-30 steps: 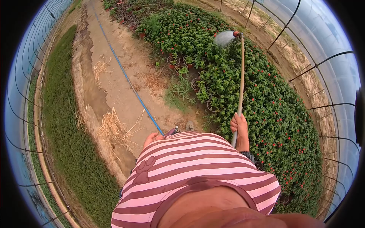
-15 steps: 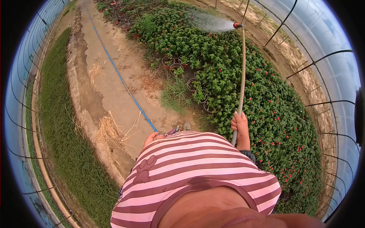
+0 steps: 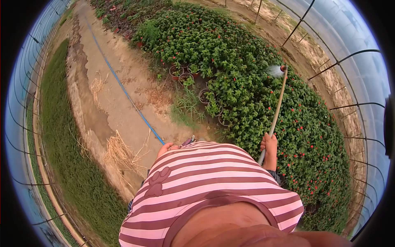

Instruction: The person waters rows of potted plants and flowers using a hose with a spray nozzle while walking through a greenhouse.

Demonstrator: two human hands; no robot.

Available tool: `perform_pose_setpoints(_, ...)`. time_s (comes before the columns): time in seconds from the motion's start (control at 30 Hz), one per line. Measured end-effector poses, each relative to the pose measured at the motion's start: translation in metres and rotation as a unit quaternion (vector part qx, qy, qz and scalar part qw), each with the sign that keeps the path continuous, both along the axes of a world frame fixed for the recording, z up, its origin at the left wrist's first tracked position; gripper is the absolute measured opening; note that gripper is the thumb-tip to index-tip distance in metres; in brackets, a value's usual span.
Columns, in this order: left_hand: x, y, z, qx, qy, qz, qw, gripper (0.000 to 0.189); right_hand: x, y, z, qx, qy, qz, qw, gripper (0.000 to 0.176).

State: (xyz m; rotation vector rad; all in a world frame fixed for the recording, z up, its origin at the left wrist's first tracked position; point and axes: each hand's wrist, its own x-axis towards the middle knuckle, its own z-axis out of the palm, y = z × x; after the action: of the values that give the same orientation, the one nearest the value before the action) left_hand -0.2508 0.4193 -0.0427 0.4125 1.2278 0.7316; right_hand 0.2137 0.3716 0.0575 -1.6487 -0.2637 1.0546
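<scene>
In my right hand is a long pale watering wand, the fingers wrapped round its lower part. A red and black spray nozzle tips the wand, out over the plants at the right. A short white water spray leaves the nozzle toward the left. Beneath the wand spreads a dense bed of green plants with red flowers. By my waist, my left hand is closed on the blue hose, which runs back along the path. The striped shirt hides part of this hand.
Several plant pots line the bed's near edge. Dry straw lies on the dirt path. A low green strip follows the left side. Metal hoops carry plastic sheeting on both sides.
My right hand and the wand have moved right, and the nozzle has come down and nearer. The visible spray is much shorter. My left hand stays on the hose near my waist.
</scene>
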Motion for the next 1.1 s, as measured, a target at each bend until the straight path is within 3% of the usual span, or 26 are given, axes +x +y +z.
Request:
perform_pose_setpoints(0.03,-0.006,0.012,-0.019,-0.063,-0.218,-0.029,0.974,0.032,0.003,0.006,-0.004,0.008,0.002,-0.006,1.0,0.017)
perform_pose_setpoints(0.07,-0.019,0.027,-0.057,-0.124,-0.425,-0.056,0.895,0.033,0.005,0.01,-0.007,0.015,0.002,-0.012,1.0,0.017)
perform_pose_setpoints(0.13,-0.016,0.039,-0.055,-0.107,-0.409,-0.046,0.905,0.035,0.009,0.026,-0.01,0.039,0.025,-0.001,0.999,0.017)
perform_pose_setpoints(0.17,0.001,0.032,-0.016,-0.028,-0.184,-0.011,0.983,0.036,0.011,0.034,-0.011,0.05,0.036,0.003,0.998,0.017)
perform_pose_setpoints(0.23,0.014,0.039,0.0,0.017,0.028,0.013,0.999,0.039,0.012,0.05,-0.01,0.078,0.076,0.015,0.994,0.018)
perform_pose_setpoints(0.33,0.016,0.065,0.002,-0.026,0.005,0.0,1.0,0.045,0.006,0.078,-0.008,0.116,0.131,0.025,0.984,0.018)
perform_pose_setpoints(0.43,0.031,0.068,0.026,0.034,0.042,0.002,0.999,0.048,-0.002,0.101,-0.001,0.159,0.183,0.045,0.969,0.016)
perform_pose_setpoints(0.67,-0.003,0.122,-0.021,-0.126,-0.041,-0.017,0.991,0.051,-0.018,0.149,0.012,0.173,0.212,0.083,0.958,0.014)
perform_pose_setpoints(0.77,-0.008,0.131,-0.015,-0.072,-0.014,-0.011,0.997,0.047,-0.027,0.167,0.007,0.152,0.181,0.091,0.967,0.015)
perform_pose_setpoints(0.83,0.003,0.136,0.007,0.022,0.036,0.011,0.999,0.044,-0.033,0.179,0.003,0.132,0.154,0.087,0.975,0.015)
perform_pose_setpoints(1.03,-0.034,0.201,-0.001,0.024,0.023,-0.043,0.998,0.036,-0.064,0.195,-0.013,0.051,0.055,0.026,0.997,0.016)
perform_pose_setpoints(1.07,-0.052,0.217,-0.021,-0.055,-0.176,-0.052,0.981,0.035,-0.069,0.196,-0.016,0.043,0.052,0.013,0.998,0.017)
perform_pose_setpoints(1.1,-0.076,0.237,-0.053,-0.134,-0.365,-0.058,0.919,0.035,-0.073,0.197,-0.018,0.034,0.051,-0.001,0.998,0.017)
